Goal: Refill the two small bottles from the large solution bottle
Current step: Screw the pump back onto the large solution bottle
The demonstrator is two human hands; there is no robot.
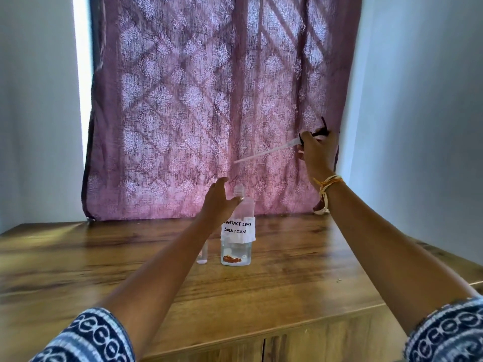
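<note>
A large clear bottle [237, 236] with a white handwritten label "contact lens solution" stands uncapped on the wooden table [300, 270]; a little liquid sits at its bottom. My left hand [219, 202] is next to its neck with fingers spread, one fingertip touching the shoulder. My right hand [317, 151] is raised to the right and grips a black pump sprayer head [320, 131] whose long white dip tube [266, 152] points down-left in the air. One small clear bottle [202, 256] stands left of the large one, mostly hidden behind my left forearm.
A pink patterned curtain [209, 100] hangs right behind the table. White walls close in on both sides. The table's front edge [261, 333] runs just above my sleeves.
</note>
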